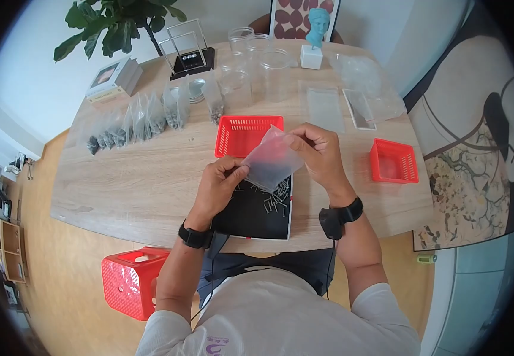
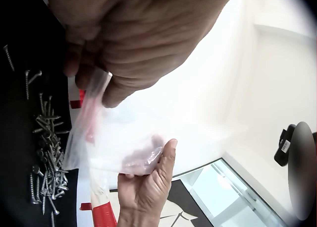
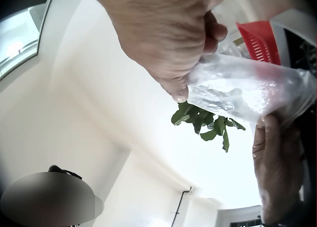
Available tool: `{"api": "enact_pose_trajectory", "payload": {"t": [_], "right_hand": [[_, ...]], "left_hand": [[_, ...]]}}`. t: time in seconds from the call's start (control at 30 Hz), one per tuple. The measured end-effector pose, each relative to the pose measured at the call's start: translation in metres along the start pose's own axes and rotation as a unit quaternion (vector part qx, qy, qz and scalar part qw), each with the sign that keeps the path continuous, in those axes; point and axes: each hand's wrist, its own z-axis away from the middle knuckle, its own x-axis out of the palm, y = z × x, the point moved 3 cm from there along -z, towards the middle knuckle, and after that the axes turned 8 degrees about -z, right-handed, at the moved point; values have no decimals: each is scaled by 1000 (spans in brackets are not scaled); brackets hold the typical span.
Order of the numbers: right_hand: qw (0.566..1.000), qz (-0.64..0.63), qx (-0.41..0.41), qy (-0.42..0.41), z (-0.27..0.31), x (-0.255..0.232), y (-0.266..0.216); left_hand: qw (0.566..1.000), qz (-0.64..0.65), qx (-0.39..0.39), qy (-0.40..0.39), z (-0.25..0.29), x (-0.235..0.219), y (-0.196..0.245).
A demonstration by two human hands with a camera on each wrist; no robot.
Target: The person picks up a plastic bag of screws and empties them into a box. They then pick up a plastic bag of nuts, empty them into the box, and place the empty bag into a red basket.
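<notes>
A clear plastic bag (image 1: 271, 163) is stretched between both hands above a black tray (image 1: 251, 216) that holds loose screws (image 1: 276, 200). The left hand (image 1: 216, 187) pinches one edge of the bag between thumb and fingers. On the opposite edge, the right hand (image 1: 320, 155) pinches near a corner. In the left wrist view the bag (image 2: 119, 142) looks flat with no screws seen in it, and screws (image 2: 49, 162) lie in a pile on the black surface. The bag (image 3: 233, 85) also spans both hands in the right wrist view.
Behind the tray is a red basket (image 1: 250, 120); another red basket (image 1: 394, 161) stands at the right. Several filled bags (image 1: 141, 121) line the left back. Clear jars (image 1: 274, 74), flat bags (image 1: 325, 110), a Newton's cradle (image 1: 193, 61) and a bust (image 1: 318, 29) stand farther back.
</notes>
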Motion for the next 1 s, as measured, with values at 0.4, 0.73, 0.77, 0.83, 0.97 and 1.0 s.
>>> {"api": "enact_pose_trajectory", "payload": {"t": [0.4, 0.73, 0.77, 0.83, 0.97, 1.0], "right_hand": [[995, -58, 76, -19, 2, 1, 2], [1000, -13, -9, -15, 3, 5, -6], [1000, -13, -9, -14, 3, 4, -6], [998, -59, 22, -22, 3, 4, -3], [999, -38, 28, -23, 2, 4, 0], [998, -44, 38, -12, 2, 2, -1]], "left_hand": [[977, 202, 18, 61, -14, 6, 52], [968, 242, 42, 52, -12, 6, 47], [962, 265, 45, 44, -13, 8, 51], [956, 287, 48, 35, -15, 10, 59], [974, 219, 42, 52, -20, 0, 60], [981, 182, 33, 62, -21, -3, 57]]}}
